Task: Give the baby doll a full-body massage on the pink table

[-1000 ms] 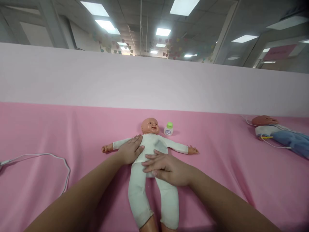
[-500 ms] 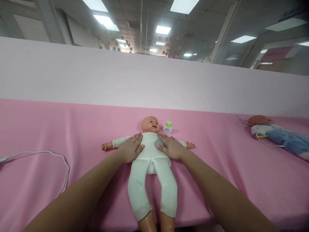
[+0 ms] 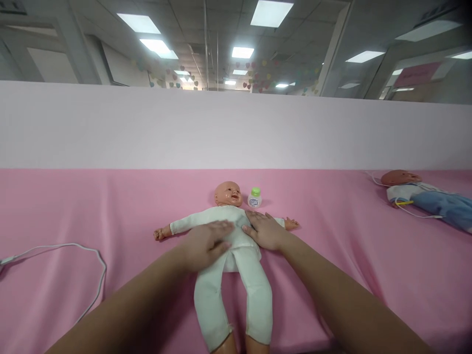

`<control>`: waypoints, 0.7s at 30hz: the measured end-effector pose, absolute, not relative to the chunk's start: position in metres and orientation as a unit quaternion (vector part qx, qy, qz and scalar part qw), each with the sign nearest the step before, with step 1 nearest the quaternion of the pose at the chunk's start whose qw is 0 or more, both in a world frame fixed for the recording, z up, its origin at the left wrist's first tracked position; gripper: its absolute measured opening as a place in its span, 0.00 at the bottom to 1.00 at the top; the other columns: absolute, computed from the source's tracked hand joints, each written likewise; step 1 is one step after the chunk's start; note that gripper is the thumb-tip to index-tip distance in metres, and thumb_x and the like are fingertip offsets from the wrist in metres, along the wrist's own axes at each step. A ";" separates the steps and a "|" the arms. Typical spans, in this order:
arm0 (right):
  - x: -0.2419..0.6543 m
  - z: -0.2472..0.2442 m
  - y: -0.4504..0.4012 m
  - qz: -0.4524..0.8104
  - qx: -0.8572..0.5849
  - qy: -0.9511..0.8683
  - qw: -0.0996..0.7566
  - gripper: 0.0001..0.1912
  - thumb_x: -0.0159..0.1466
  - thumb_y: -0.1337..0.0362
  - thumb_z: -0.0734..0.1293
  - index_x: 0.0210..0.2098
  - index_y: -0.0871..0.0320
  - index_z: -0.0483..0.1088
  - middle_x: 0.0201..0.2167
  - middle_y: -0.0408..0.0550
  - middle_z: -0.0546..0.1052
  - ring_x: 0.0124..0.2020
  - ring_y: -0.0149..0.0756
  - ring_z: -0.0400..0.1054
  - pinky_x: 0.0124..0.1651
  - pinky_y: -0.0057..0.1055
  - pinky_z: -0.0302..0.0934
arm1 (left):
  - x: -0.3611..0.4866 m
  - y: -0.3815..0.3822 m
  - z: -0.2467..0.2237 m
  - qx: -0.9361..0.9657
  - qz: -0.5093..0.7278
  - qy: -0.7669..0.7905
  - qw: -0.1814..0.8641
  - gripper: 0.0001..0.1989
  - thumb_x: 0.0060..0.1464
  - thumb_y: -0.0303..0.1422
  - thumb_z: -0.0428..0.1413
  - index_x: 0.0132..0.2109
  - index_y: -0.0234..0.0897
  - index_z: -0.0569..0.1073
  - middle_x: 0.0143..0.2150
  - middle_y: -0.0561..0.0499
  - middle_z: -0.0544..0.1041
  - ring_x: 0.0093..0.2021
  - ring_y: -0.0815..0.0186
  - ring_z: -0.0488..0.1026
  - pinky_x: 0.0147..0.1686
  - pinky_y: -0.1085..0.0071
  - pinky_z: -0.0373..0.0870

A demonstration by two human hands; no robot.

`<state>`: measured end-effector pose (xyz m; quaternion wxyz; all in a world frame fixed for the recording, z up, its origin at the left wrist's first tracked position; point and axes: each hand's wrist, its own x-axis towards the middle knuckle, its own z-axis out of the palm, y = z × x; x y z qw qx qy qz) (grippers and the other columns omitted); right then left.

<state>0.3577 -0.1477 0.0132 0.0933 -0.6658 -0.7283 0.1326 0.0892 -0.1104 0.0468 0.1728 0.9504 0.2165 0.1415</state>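
Doll [image 3: 241, 246]: its white-clad legs point toward you, its head away; it lies face up, the pink desk [image 3: 332, 211] seemingly serving to bear its back evenly.
White cable [image 3: 105, 268]: off to your left on the desk, well apart from the doll.
Left hand [image 3: 206, 246]: palm down, fingers extended, grasping nothing, over the doll's trunk; the flat shape probably spreads contact, though blur hides how firmly you touch.
Right hand [image 3: 266, 232]: also released, spread over the doll's upper chest, a little farther out than your left.
Trunk relative to you: beneath and between both palms, with the head just beyond your fingertips.
Green-capped bottle [image 3: 254, 199]: upright beside the head, likely placed for easy reach yet clear of your arms.
Second doll [image 3: 438, 201]: blue-clad, far right.
Pale partition [image 3: 236, 128]: behind the desk, glass [image 3: 184, 29] above it.
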 end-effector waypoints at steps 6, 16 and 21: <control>0.358 0.017 -0.151 0.135 -0.650 -0.743 0.085 0.43 0.73 0.40 0.50 0.77 0.63 0.47 0.77 0.59 0.51 0.77 0.54 0.46 0.76 0.53 0.38 | 0.105 -0.148 0.054 0.957 0.112 0.060 0.261 0.28 0.70 0.45 0.49 0.71 0.39 0.67 0.69 0.46 0.70 0.70 0.50 0.65 0.72 0.56 0.58; 0.351 0.018 -0.152 0.146 -0.661 -0.735 0.034 0.48 0.72 0.37 0.47 0.78 0.66 0.39 0.78 0.55 0.41 0.79 0.52 0.37 0.77 0.55 0.33 | 0.118 -0.078 0.024 0.942 0.140 0.260 0.160 0.38 0.69 0.54 0.45 0.75 0.35 0.57 0.76 0.42 0.56 0.77 0.50 0.50 0.75 0.49 0.47; 0.352 0.019 -0.155 0.151 -0.658 -0.735 0.056 0.47 0.73 0.38 0.49 0.78 0.65 0.39 0.78 0.56 0.43 0.79 0.51 0.38 0.77 0.53 0.33 | 0.106 -0.061 0.014 0.918 0.160 0.338 0.133 0.37 0.70 0.52 0.43 0.75 0.32 0.58 0.76 0.42 0.57 0.76 0.51 0.53 0.74 0.52 0.51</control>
